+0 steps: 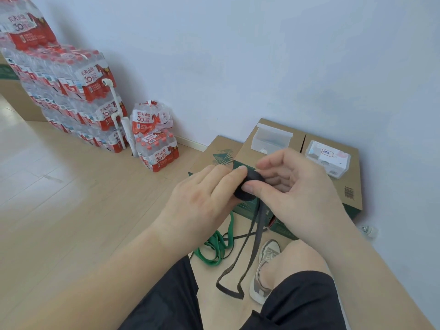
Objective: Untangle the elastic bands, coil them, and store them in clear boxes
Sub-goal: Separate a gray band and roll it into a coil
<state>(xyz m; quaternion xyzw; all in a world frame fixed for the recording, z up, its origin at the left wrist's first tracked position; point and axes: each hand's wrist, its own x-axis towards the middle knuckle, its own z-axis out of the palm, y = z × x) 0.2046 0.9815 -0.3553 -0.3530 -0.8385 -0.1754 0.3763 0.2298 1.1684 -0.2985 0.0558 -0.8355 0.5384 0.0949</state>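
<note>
A black elastic band (247,186) is partly wound into a small coil, and both hands pinch it. My left hand (202,198) grips the coil from the left, my right hand (292,186) from the right. The band's loose tail (238,265) hangs down to the floor between my knees. A green elastic band (214,246) lies in loose loops on the floor below my left hand. Two clear boxes stand on the cardboard cartons (345,198) ahead: an open one (271,139) and a closed one (329,158) with a label on its lid.
Stacks of shrink-wrapped water bottle packs (78,96) stand against the wall at the left, with a smaller stack (154,141) beside them. A white pipe (119,115) runs down in front of them. My shoe (264,270) rests on the wooden floor (71,198).
</note>
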